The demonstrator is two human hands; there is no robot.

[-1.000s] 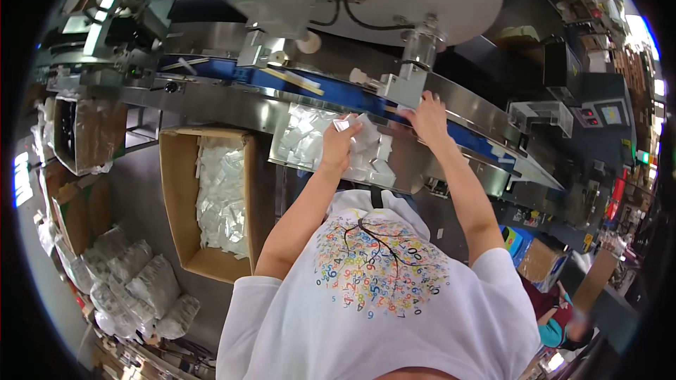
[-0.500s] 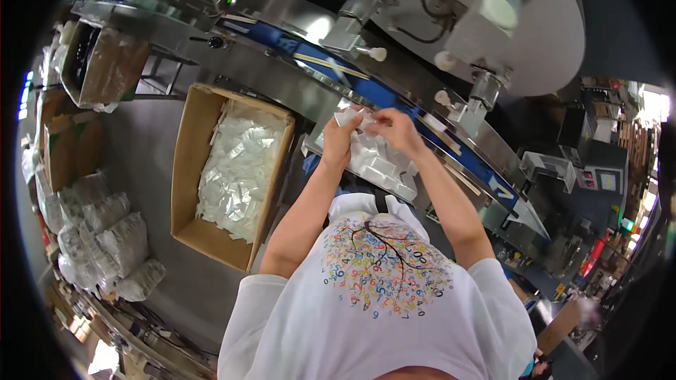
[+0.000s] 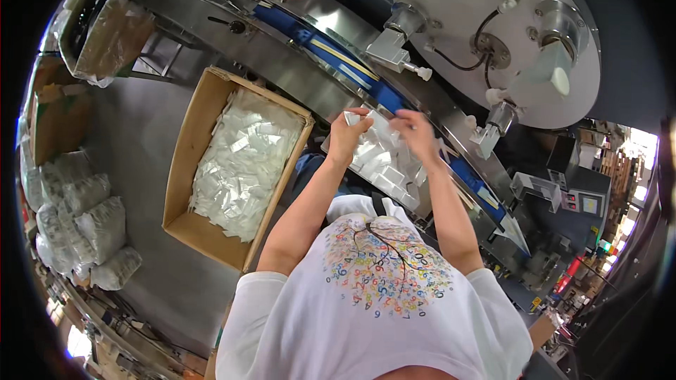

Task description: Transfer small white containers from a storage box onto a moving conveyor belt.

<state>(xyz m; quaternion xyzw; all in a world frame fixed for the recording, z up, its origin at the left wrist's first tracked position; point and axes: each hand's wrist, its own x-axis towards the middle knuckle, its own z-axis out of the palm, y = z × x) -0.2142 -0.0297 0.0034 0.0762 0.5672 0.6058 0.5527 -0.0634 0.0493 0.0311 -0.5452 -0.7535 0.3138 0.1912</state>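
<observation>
My left hand (image 3: 344,139) pinches a small translucent white plastic piece (image 3: 351,119) between thumb and fingers. It is above the left end of a shallow metal tray heaped with similar clear plastic pieces (image 3: 386,163). Just to the right, my right hand (image 3: 418,138) is over the far right side of the heap, beside the blue conveyor belt (image 3: 387,96). Motion smears its fingers, so whether they hold anything is unclear. The two hands are apart.
A large cardboard box (image 3: 184,197) full of clear plastic pieces stands on the floor at left. Ahead, a round grey machine plate (image 3: 465,0) carries metal arms with white tips. Bagged bundles (image 3: 102,229) lie far left. A control box (image 3: 588,193) stands right.
My right hand has moved away from my left hand, toward the right. The view has shifted, so the machine and cardboard box appear slightly displaced. My left hand keeps its pinch.
</observation>
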